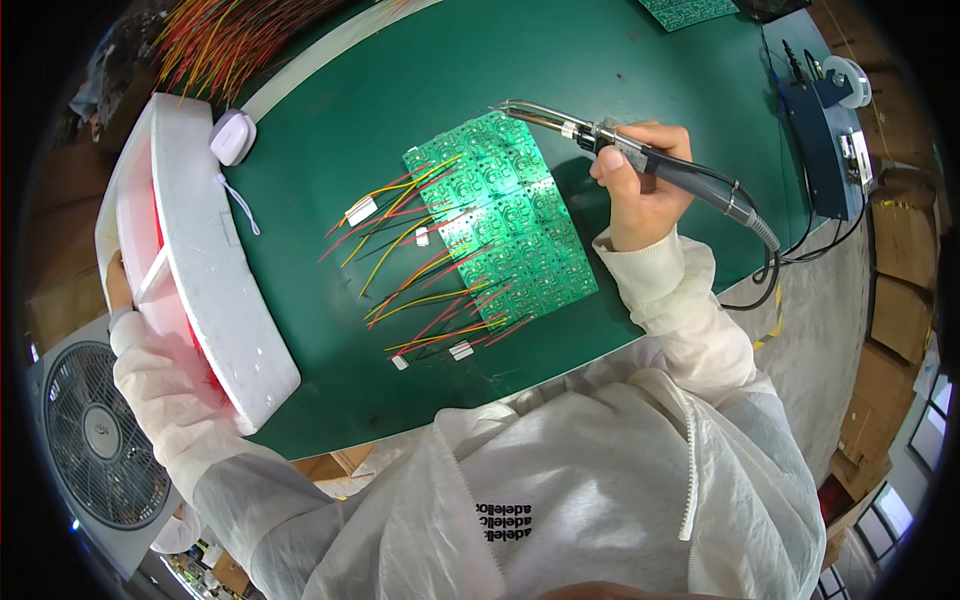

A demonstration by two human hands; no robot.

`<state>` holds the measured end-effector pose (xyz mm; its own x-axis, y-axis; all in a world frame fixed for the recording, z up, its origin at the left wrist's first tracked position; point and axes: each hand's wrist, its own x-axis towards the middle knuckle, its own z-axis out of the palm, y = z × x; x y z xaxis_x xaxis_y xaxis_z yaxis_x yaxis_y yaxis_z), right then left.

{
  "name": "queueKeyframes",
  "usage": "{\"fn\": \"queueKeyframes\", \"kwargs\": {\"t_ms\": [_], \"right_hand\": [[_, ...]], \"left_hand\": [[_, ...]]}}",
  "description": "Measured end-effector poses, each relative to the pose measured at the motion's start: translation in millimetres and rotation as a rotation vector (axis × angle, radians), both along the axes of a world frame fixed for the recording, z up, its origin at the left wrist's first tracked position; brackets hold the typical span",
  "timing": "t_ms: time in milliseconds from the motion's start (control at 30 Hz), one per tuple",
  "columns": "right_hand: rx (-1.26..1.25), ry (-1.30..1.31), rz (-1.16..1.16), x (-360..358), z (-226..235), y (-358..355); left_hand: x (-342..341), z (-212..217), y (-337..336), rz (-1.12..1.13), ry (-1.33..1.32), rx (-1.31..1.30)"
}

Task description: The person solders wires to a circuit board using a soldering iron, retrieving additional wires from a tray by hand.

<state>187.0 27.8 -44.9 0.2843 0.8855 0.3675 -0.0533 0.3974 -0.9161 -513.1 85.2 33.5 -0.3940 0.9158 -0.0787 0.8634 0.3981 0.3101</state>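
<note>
My right hand (645,185) is wrapped round a soldering iron (625,150) with a thin metal feed tube along its tip. The tip hovers by the far edge of a green circuit board panel (545,235) lying on the table. Red, yellow and black wires (405,250) run out from the panel's left side, some ending in white connectors (361,211). At the far left, my left hand (119,283) is at the outer side of a white foam box (215,255) with red wires inside. Its fingers are mostly hidden, so its grip does not show.
A blue soldering station (828,145) with a white reel (852,82) stands at the right; its black cable (772,265) hangs by the table edge. A lilac case (233,137) lies beside the box. Many loose wires (235,40) are piled far left. A fan (100,432) stands below left.
</note>
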Motion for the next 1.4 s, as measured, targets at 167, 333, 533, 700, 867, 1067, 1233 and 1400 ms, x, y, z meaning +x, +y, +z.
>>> {"fn": "queueKeyframes", "kwargs": {"t_ms": [167, 333, 533, 700, 867, 1067, 1233, 1400], "right_hand": [[-0.034, 0.025, 0.018, -2.0, 0.9, -0.5], [-0.052, 0.035, 0.026, -2.1, 4.4, -1.5], [-0.044, 0.039, 0.019, -3.2, 5.3, -3.2], [-0.013, 0.02, 0.007, -5.0, 8.2, -3.5], [0.008, 0.056, 0.075, -6.0, 12.8, -6.2], [0.004, 0.084, 0.094, -3.5, 13.4, -8.8], [0.008, 0.097, 0.087, -2.4, 12.1, -10.3], [0.003, 0.095, 0.102, -1.3, 10.8, -9.6]], "left_hand": [[15.8, 10.1, -6.7, -0.033, 0.24, -0.042], [-15.1, 3.0, -2.6, 0.044, 0.22, 0.135], [9.8, 9.6, -12.9, 0.1, -0.522, 0.619], [94.2, 53.5, -22.7, 0.009, -0.643, 0.655], [192.4, 91.8, -33.2, -0.039, -1.056, 0.728], [327.4, 100.3, -71.5, -0.107, -1.301, 0.615], [399.7, 70.7, -100.0, -0.18, -1.786, 0.473], [426.4, 19.0, -83.7, -0.16, -2.112, 0.567]]}}
